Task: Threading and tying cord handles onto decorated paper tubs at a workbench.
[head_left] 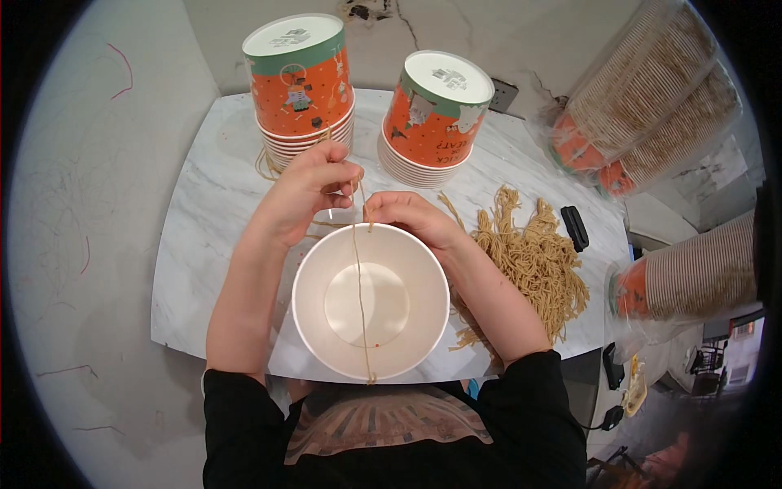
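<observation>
A white paper bucket (322, 326) stands mouth-up at the table's near edge. One tan cord (359, 285) stretches across its mouth, from the near rim to the far rim. My left hand (318, 183) is raised just beyond the far rim, thumb and fingers pinched on the cord. At the far rim my right hand (407, 216) is closed, its fingertips pinching a short piece of the cord by the bucket wall. Part of what the right fingers hold is hidden. A pile of tan cords (533, 261) lies beside my right forearm.
Two upside-down stacks of orange and green printed buckets, a left stack (297, 90) and a right stack (436, 118), stand at the back of the table (204, 244). A black object (574, 228) lies right of the cords. Plastic-wrapped bucket stacks (652, 90) stand off to the right.
</observation>
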{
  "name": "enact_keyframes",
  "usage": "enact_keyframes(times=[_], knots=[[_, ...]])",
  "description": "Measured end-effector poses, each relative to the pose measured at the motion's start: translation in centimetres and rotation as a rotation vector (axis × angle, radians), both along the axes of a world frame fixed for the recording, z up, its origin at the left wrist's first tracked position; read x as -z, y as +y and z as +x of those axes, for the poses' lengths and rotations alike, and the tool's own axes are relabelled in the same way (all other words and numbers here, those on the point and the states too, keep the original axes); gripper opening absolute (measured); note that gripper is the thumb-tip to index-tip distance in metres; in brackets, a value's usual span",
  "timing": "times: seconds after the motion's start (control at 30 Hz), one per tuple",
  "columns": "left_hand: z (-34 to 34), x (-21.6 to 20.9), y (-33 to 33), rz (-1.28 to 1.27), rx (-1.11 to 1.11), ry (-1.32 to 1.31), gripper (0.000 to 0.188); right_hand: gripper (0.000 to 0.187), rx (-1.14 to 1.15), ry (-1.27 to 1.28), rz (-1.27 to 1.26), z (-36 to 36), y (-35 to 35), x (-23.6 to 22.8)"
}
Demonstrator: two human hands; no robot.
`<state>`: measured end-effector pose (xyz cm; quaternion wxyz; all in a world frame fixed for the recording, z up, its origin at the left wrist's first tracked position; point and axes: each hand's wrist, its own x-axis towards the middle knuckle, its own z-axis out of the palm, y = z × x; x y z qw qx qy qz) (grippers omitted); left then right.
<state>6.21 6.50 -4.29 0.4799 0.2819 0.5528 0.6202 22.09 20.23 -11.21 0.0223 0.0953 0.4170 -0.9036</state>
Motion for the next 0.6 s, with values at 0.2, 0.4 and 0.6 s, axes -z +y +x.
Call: enact_keyframes(times=[0.2,0.4,0.6], knots=[[0.0,0.2,0.1,0.025,0.002,-0.084,0.018,0.012,-0.026,0.0,0.044,0.1,0.5,0.1],[-1.4,0.7,0.0,0.049,0.068,-0.173,0.016,0.012,-0.048,0.033,0.092,0.2,1.0,-0.4],[-0.4,0.1,0.6,-0.028,0.038,-0.008,0.016,0.01,-0.084,0.074,0.17,0.4,1.6,-0.5]])
